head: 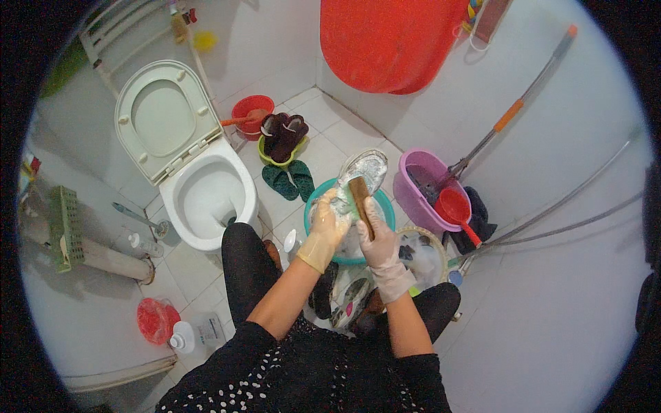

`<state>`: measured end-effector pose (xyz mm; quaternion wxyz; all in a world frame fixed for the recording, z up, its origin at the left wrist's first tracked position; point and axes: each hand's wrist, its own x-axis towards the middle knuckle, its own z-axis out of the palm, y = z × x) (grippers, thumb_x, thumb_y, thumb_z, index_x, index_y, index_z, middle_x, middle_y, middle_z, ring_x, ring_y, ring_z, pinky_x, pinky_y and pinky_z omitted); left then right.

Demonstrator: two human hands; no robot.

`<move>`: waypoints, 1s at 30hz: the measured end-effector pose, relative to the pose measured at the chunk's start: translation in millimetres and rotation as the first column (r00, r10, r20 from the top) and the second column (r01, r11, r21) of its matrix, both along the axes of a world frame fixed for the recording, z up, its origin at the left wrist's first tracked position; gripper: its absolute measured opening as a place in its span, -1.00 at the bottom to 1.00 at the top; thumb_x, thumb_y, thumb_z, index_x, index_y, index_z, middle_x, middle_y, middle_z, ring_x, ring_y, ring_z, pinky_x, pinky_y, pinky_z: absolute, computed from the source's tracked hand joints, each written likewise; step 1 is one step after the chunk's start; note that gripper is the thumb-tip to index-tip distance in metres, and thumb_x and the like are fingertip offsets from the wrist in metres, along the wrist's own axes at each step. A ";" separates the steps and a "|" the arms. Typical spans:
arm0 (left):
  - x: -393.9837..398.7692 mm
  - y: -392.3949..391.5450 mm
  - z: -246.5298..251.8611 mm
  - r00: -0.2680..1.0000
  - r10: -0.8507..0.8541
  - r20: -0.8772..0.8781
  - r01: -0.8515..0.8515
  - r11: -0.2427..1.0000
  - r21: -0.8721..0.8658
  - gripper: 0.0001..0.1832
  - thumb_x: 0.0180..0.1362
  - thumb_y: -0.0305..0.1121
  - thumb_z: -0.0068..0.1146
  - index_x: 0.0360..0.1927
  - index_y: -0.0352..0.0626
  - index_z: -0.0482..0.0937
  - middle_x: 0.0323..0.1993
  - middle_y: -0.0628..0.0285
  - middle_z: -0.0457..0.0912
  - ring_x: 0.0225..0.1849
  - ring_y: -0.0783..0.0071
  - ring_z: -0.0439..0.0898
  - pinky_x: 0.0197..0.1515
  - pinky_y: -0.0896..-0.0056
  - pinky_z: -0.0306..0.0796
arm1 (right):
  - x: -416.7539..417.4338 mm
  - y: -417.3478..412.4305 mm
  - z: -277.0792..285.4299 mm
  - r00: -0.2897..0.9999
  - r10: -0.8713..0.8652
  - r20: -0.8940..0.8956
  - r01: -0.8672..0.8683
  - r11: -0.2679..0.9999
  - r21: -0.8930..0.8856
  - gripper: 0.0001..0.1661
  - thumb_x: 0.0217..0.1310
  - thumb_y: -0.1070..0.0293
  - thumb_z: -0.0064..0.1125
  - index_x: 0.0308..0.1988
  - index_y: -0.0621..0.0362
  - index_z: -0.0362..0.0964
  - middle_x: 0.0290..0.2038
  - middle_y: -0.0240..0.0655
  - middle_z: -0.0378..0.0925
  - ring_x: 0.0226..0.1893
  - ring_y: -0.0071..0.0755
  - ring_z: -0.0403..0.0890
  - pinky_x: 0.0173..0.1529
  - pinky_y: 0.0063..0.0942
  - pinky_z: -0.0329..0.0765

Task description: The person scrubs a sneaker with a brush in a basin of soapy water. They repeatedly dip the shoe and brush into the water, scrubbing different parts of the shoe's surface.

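In the head view, my left hand [325, 227], in a pale rubber glove, grips a suds-covered shoe [369, 164] over a teal basin [390, 209]. A wooden-backed scrubbing brush [360, 199] is in my right hand [378, 240], which wears a thin whitish glove. Its greenish bristles face the shoe and appear to touch it; my fingers hide part of the contact. Foamy water partly shows in the basin below. To its right, a round basin [443, 258] holds cloudy water and dark items. Another shoe [356, 294] lies between my feet.
A toilet [248, 196] with raised lid stands left. At right, a pink tub [408, 206] holds dark water, a mop [508, 116] and a red dipper [453, 206]. Green slippers [289, 180], a red bucket [253, 106] and a white bottle [193, 336] are on the floor.
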<state>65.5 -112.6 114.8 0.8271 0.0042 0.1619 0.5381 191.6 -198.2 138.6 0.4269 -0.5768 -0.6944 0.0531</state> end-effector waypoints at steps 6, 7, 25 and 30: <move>5.3 -12.6 2.8 0.995 -0.085 -0.053 0.083 0.995 -0.050 -0.62 0.26 -0.28 0.02 0.09 -0.28 0.47 0.02 0.01 0.58 0.05 0.12 0.59 0.04 0.06 0.54 | 22.4 47.8 27.8 0.964 -0.255 -0.077 0.232 0.945 -0.232 -0.37 0.37 0.13 0.10 0.38 -0.17 0.23 -0.07 0.13 0.57 -0.13 0.21 0.63 -0.09 -0.09 0.55; 4.1 -14.0 -0.8 0.996 -0.070 -0.057 0.070 0.998 -0.008 -0.62 0.27 -0.30 0.01 0.10 -0.29 0.46 0.02 0.02 0.59 0.04 0.13 0.60 0.04 0.08 0.54 | 24.6 49.3 34.7 0.953 -0.298 -0.054 0.255 0.887 -0.386 -0.36 0.36 0.13 0.09 0.38 -0.14 0.23 0.00 0.15 0.54 -0.08 0.21 0.62 -0.06 -0.10 0.55; -33.8 -45.6 -22.2 0.277 0.185 -0.943 0.742 0.583 0.333 -0.50 0.42 -0.22 -0.07 0.30 -0.35 0.39 0.32 0.14 0.42 0.32 0.35 0.40 0.38 0.38 0.21 | 56.5 -10.0 80.4 0.998 0.058 0.011 -0.048 0.900 -0.433 -0.39 0.33 0.15 0.15 0.33 -0.08 0.31 -0.01 0.10 0.57 -0.02 0.06 0.64 0.07 -0.22 0.55; -31.5 -27.6 -29.9 0.248 0.495 -0.833 0.694 0.508 0.509 -0.46 0.37 -0.10 0.01 0.28 -0.26 0.43 0.29 0.14 0.45 0.27 0.34 0.41 0.38 0.30 0.20 | 30.8 -21.5 65.0 0.977 0.208 -0.039 -0.209 0.917 -0.339 -0.37 0.28 0.21 0.25 0.31 0.01 0.34 0.07 0.01 0.56 0.09 -0.02 0.61 0.16 -0.33 0.50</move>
